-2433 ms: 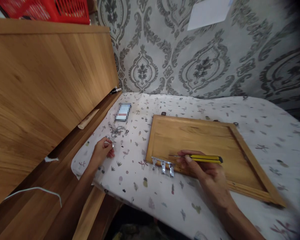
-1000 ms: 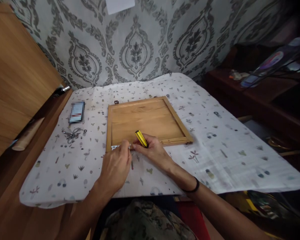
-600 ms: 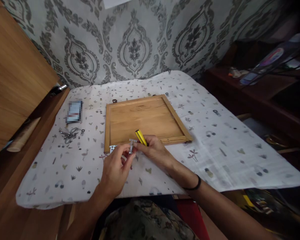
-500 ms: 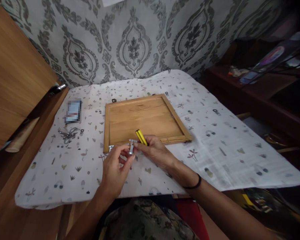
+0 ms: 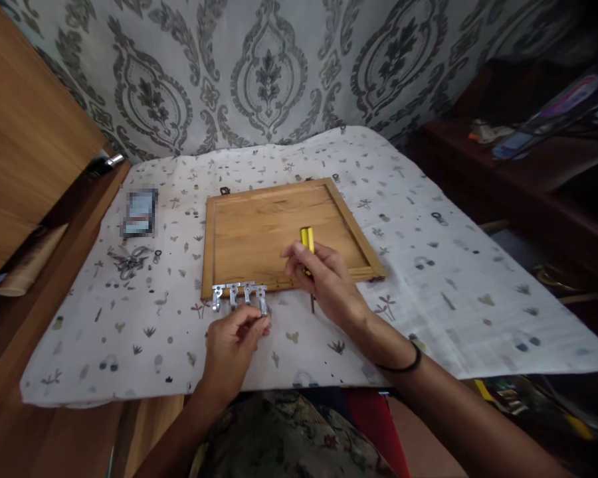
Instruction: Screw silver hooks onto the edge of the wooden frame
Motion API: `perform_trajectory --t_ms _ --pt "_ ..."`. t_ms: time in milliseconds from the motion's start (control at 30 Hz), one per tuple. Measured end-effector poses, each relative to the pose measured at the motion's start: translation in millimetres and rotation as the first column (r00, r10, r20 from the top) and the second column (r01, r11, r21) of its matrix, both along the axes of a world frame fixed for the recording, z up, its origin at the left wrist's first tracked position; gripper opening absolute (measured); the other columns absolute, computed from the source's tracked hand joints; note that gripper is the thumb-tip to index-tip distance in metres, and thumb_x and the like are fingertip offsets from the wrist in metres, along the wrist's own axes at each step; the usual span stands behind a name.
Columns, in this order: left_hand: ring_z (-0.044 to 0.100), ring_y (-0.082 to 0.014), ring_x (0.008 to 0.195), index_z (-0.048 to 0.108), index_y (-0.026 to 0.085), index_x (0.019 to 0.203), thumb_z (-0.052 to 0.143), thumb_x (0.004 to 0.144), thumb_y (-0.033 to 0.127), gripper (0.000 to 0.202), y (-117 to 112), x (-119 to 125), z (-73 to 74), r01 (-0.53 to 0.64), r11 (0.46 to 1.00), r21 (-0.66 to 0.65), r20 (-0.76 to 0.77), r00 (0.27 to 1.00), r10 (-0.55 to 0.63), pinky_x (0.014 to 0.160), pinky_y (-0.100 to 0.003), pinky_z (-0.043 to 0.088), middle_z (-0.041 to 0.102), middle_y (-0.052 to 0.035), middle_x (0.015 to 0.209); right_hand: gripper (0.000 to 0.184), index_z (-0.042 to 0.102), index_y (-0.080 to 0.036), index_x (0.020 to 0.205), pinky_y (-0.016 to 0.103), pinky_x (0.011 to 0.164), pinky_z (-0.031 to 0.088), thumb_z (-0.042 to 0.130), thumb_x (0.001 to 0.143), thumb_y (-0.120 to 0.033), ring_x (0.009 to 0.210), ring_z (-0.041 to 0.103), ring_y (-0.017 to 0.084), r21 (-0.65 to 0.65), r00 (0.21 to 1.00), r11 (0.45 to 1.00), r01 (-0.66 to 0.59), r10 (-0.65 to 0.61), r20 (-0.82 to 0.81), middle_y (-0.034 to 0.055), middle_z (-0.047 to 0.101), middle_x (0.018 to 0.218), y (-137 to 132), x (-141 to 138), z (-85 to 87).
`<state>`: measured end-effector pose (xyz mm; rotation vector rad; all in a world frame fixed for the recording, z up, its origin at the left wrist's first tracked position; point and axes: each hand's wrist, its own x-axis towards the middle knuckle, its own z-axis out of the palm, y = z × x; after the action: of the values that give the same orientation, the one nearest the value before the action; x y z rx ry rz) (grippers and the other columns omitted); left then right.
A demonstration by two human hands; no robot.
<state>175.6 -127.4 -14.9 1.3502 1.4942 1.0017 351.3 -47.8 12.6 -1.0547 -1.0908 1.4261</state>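
My left hand [image 5: 233, 345] pinches the lower end of a small silver metal hook [image 5: 262, 300] with a T-shaped top, held against the near edge of a framed wooden panel [image 5: 274, 232]. Several like it stand in a row to its left, such as the metal hook [image 5: 217, 296] by the panel's near left corner. My right hand [image 5: 329, 275] is wrapped round a screwdriver with a yellow and black handle [image 5: 307, 238]. Its dark shaft points down past the panel's near edge, to the right of the hooks and apart from them.
The panel lies on a white patterned cloth [image 5: 428, 312]. To the left are a pile of metal hooks [image 5: 129, 261] and a blurred phone-like rectangle [image 5: 139, 212]. A wooden cabinet [image 5: 30, 119] borders the left side; a dark shelf with a bottle [image 5: 543, 123] stands at right.
My left hand has lowered the hook to the panel's near edge, uncovering the row of hooks. My right hand has moved right, away from the hook, and turned the screwdriver more upright, shaft down.
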Motion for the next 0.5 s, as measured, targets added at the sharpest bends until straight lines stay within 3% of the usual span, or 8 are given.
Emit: perform_trajectory --t_ms 67,167,233,367,500 --pt "0.066 -0.0149 0.058 0.072 0.021 0.075 0.067 0.083 0.039 0.02 1 1 1.7 0.027 0.999 0.019 -0.029 0.999 -0.027 0.052 -0.021 0.049 0.074 -0.0017 0.067 0.048 0.066 -0.019 0.086 0.025 0.046 0.031 0.068 0.083 -0.068 0.049 0.04 0.008 0.049 0.998 0.997 0.067 -0.066 -0.014 -0.0007 0.061 0.07 4 3 3.3" --pt "0.067 -0.0148 0.062 0.07 0.02 0.075 0.064 0.086 0.036 0.02 4 4 5.2 0.047 0.998 0.048 -0.055 0.997 -0.044 0.058 -0.022 0.051 0.074 -0.0005 0.067 0.053 0.067 -0.019 0.077 0.026 0.062 0.046 0.062 0.087 -0.071 0.069 0.056 0.014 0.186 0.987 0.971 0.147 -0.157 0.04 0.0033 0.065 0.078 8 5 1.2" --pt "0.068 -0.0145 0.064 0.069 0.02 0.075 0.062 0.087 0.035 0.021 6 6 6.6 0.05 0.997 0.062 -0.07 0.997 -0.045 0.06 -0.021 0.051 0.073 -0.0003 0.068 0.058 0.068 -0.019 0.074 0.026 0.062 0.045 0.059 0.087 -0.074 0.07 0.056 0.014 0.214 0.978 0.961 0.175 -0.195 0.078 0.0037 0.064 0.078 8 6 -3.6" --pt "0.07 -0.0141 0.061 0.069 0.019 0.074 0.062 0.086 0.038 0.023 6 10 5.7 0.014 0.999 0.048 -0.065 0.998 -0.011 0.059 -0.02 0.052 0.072 -0.0002 0.066 0.062 0.067 -0.019 0.08 0.022 0.046 0.035 0.06 0.082 -0.081 0.055 0.046 0.01 0.105 0.981 0.978 0.18 -0.186 0.054 0.0007 0.058 0.073 3 6 -11.2" --pt "0.067 -0.0124 0.051 0.071 0.019 0.075 0.062 0.084 0.04 0.025 5 13 2.8 -0.036 0.999 -0.006 -0.043 0.998 0.036 0.051 -0.019 0.051 0.073 -0.0004 0.066 0.057 0.065 -0.019 0.083 0.022 0.043 0.038 0.061 0.086 -0.076 0.051 0.05 0.009 0.139 0.982 0.974 0.182 -0.186 0.021 0.001 0.06 0.074 -1 7 -12.6"
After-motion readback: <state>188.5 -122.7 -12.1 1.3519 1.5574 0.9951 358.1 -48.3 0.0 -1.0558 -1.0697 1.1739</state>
